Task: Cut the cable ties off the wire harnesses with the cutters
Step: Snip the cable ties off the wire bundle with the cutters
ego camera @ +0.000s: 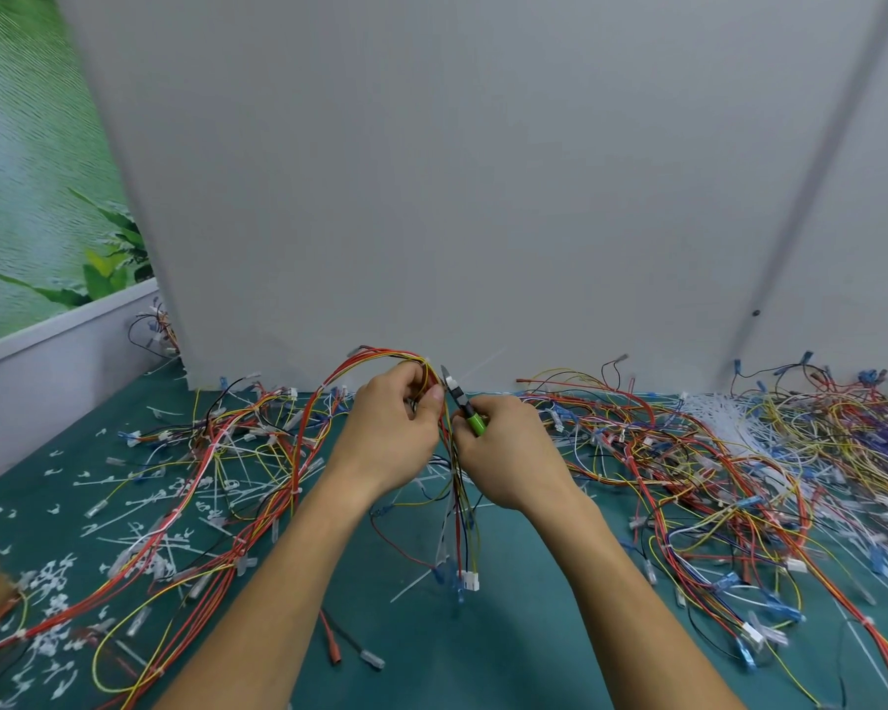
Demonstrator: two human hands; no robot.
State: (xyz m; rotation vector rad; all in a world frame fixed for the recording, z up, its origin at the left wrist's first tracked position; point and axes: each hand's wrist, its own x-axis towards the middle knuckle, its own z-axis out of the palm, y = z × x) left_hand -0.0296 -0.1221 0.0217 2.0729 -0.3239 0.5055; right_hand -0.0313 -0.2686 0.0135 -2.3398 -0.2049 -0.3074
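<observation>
Left hand grips a raised wire harness; right hand holds green-handled cutters, blades seemingly beside the wires.

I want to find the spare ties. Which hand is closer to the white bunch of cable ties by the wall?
Right. The right hand, holding the green-handled cutters, is left of the white bunch of cable ties. The left hand, gripping the wire harness, sits farther left again.

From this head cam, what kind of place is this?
Probably a wire-harness rework bench: a green mat heaped with wire harnesses, cut cable ties strewn across it, and green-handled cutters in the right hand.
</observation>
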